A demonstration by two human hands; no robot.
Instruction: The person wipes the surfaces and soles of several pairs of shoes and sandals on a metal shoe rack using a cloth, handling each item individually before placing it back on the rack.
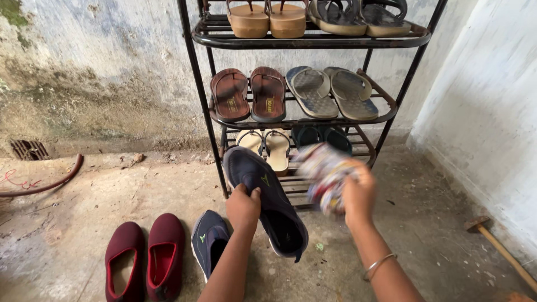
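Bare concrete floor [391, 235], shoe rack [302, 120] centre frame. Left hand [243, 206] fingers grip navy shoe [268, 201]; right hand [358, 193] clutches blurred cloth [324, 173]. Second navy shoe [210, 240] and maroon pair [145, 260] wait lower left, untouched.

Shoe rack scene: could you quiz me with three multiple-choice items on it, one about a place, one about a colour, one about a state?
1. Where does the pair of maroon shoes lie?
A. on the floor left of the rack
B. on the top shelf
C. inside a box

2. What colour is the shoe in the left hand?
A. white
B. dark navy
C. yellow

3. What is the state of the right hand?
A. flat on the floor
B. empty and open
C. closed in a grip on a patterned cloth

Answers:
1 A, the pair sits on the concrete beside the second navy shoe, left of the black metal rack.
2 B, its upper is dark navy with a small green mark.
3 C, the fingers wrap the blurred, multicoloured cloth held near the shoe.
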